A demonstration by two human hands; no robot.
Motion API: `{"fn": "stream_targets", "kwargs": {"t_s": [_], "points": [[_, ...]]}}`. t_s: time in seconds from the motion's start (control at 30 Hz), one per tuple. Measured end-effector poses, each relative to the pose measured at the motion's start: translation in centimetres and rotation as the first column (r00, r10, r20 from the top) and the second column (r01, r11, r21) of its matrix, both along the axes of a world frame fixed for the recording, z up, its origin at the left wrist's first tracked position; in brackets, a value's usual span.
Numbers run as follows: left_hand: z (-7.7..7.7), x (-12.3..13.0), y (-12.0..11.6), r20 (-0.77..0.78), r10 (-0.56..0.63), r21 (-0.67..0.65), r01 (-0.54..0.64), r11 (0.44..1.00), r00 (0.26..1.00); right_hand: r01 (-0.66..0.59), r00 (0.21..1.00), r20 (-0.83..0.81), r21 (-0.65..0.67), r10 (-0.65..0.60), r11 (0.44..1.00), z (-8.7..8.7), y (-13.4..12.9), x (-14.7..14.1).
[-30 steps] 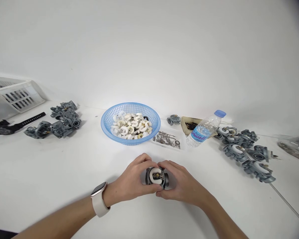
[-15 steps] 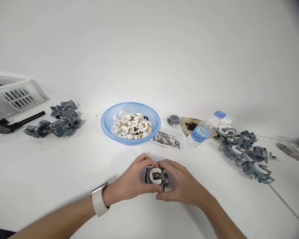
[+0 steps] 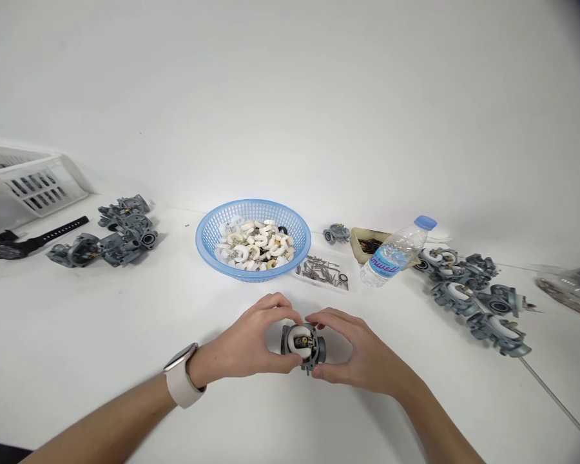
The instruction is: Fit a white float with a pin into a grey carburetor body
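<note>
A grey metal carburetor [image 3: 313, 359] rests near the front of the white table, its open side facing up. A white U-shaped float [image 3: 294, 336] sits in it, with small brass parts in the middle. From the left, my left hand [image 3: 251, 341] grips the carburetor, its thumb by the lower end of the float and its fingers at the top edge. My right hand [image 3: 362, 351] holds it from the right, fingertips at the upper edge and thumb near the lower edge. The undersides of both grips are hidden.
Behind stands a blue basket [image 3: 205, 248] of white floats, beside a tray [image 3: 336, 285] of small metal pins. A water bottle [image 3: 391, 256] leans at the right, near more carburetors [image 3: 497, 332]. Leftward lie other carburetors [image 3: 125, 241], a black watch [image 3: 9, 248] and a white crate [image 3: 53, 183].
My left hand and wrist have shifted slightly left, its thumb now at the float. My right thumb has moved a little right and up, and the two thumbs are farther apart.
</note>
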State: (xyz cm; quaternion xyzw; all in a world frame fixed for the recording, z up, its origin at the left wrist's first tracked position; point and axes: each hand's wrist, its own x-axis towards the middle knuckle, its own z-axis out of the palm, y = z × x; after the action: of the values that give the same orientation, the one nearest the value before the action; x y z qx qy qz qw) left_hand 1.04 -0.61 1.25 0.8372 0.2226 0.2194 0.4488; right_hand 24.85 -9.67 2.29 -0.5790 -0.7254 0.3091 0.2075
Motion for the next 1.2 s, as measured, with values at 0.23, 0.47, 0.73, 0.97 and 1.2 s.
{"fn": "stream_targets", "kwargs": {"t_s": [0.23,0.47,0.73,0.97,1.2], "points": [[-0.4,0.0,0.0,-0.005,0.010,0.027,-0.010,1.000,1.000,0.024,0.998,0.052,-0.045,-0.021,0.999,0.1,-0.1,-0.4],[-0.6,0.1,-0.2,0.040,0.024,0.028,-0.025,0.999,0.999,0.015,0.998,0.061,-0.037,-0.013,0.999,0.2,-0.1,-0.6],[-0.8,0.2,-0.4,0.055,0.033,0.059,-0.036,0.998,0.998,0.008,0.998,0.057,-0.017,-0.007,1.000,0.2,-0.1,-0.7],[-0.7,0.2,-0.3,0.061,0.030,0.055,-0.033,0.998,0.998,-0.001,0.997,0.080,0.007,0.000,1.000,0.1,-0.2,-0.6],[-0.6,0.2,-0.4,0.058,0.022,0.056,-0.025,0.998,0.998,0.080,0.997,-0.036,0.202,-0.074,0.976,-0.2,0.0,1.8]]}}
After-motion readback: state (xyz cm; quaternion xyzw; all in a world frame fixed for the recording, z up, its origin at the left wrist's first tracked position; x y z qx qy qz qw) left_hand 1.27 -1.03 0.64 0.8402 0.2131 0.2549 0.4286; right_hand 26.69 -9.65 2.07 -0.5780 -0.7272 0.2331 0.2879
